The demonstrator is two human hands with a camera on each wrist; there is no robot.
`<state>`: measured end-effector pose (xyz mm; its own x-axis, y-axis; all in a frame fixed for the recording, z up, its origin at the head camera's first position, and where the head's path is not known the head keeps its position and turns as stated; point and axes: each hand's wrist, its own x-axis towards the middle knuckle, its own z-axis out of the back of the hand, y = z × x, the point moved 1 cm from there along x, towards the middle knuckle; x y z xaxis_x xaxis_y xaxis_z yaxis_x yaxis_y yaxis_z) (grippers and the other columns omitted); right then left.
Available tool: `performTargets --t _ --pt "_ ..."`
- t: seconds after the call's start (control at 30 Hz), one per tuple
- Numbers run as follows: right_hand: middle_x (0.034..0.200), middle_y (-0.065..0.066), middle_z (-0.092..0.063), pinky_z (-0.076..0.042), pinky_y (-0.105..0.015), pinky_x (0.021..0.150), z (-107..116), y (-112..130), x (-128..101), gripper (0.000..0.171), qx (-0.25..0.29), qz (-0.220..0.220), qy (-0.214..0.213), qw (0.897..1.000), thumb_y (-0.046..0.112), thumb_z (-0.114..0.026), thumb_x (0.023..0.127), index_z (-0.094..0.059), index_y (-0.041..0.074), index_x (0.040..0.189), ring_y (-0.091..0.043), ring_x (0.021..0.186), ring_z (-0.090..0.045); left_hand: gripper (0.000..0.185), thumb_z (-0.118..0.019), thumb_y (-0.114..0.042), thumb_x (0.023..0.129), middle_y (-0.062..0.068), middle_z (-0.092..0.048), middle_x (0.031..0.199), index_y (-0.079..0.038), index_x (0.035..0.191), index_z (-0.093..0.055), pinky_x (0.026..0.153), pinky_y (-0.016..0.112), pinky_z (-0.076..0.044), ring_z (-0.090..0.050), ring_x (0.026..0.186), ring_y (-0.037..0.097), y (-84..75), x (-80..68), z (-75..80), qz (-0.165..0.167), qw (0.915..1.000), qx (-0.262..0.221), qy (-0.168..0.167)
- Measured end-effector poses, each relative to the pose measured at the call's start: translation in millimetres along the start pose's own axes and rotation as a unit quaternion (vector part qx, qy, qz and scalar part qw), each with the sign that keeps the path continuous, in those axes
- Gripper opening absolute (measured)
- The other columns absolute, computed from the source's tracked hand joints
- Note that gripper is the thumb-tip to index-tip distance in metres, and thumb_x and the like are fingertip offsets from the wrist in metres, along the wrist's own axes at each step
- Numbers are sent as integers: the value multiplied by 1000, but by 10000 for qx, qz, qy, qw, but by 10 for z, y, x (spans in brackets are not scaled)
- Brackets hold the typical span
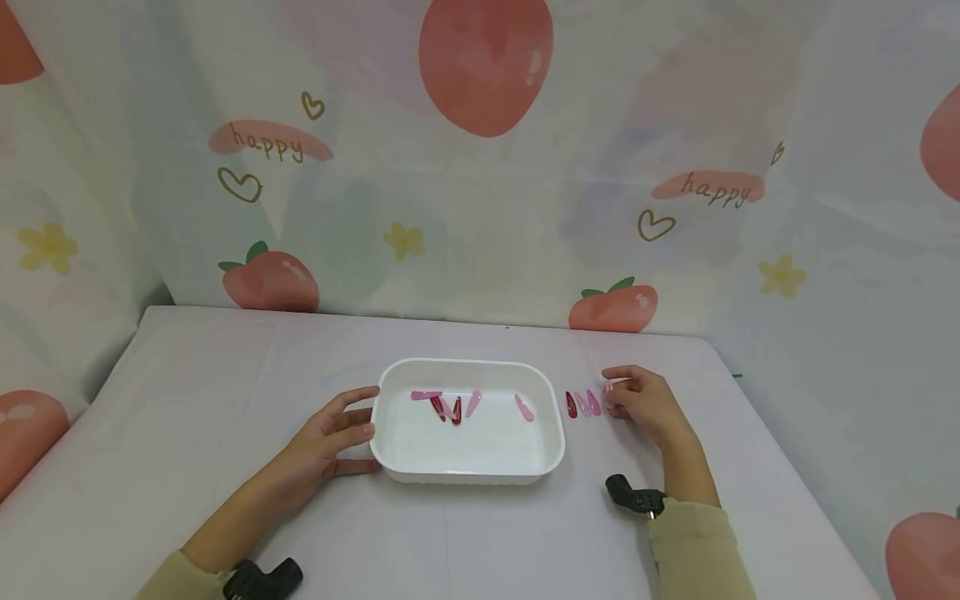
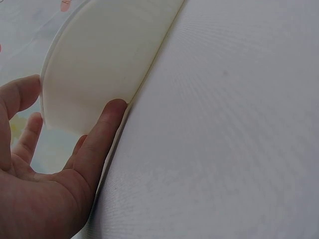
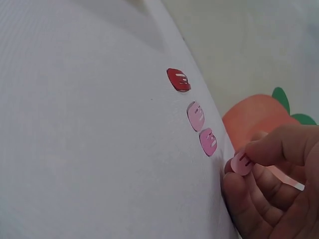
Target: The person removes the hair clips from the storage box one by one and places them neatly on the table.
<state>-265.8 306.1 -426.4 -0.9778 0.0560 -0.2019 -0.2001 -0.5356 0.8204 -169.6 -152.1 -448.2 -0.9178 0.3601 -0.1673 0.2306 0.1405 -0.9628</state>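
Observation:
A white rectangular tray (image 1: 465, 454) stands on the table, with several red and pink snap hair clips lying inside toward its back half. At the tray's left end, my left hand (image 1: 326, 442) rests its loosely spread fingers against the rim and side wall. Right of the tray, my right hand (image 1: 645, 404) pinches a light pink hair clip (image 3: 241, 164) between thumb and fingers, close over the tabletop. Beside it lie a red hair clip (image 3: 179, 80), a pale pink one (image 3: 196, 116) and a brighter pink one (image 3: 208, 142), in a short row.
White cloth covers the table (image 1: 450, 542). Behind it and at both sides hangs a printed fabric backdrop (image 1: 480, 217) with fruit, flowers and lettering. A black wrist camera (image 1: 633, 495) sits on the right forearm, another wrist camera (image 1: 262, 579) on the left.

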Motion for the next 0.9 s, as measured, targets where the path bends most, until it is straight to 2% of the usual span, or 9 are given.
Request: performTargets --t 0.53,0.9 --pt "96 -14 -57 -53 -26 69 -19 26 -30 35 -612 199 -53 9979 12 -60 87 -55 7 122 -24 78 -55 53 -55 -15 93 17 -33 139 -23 140 -31 81 51 -50 -47 116 38 -5 -1 -5 14 10000 27 -48" --pt "102 -12 -58 -53 -28 74 -51 26 -29 33 -937 172 -101 9954 14 -62 87 -57 9 120 -24 86 -54 52 -56 -16 92 17 -34 139 -25 138 -34 81 51 -50 -46 117 38 -5 -2 -4 45 10000 8 -73"
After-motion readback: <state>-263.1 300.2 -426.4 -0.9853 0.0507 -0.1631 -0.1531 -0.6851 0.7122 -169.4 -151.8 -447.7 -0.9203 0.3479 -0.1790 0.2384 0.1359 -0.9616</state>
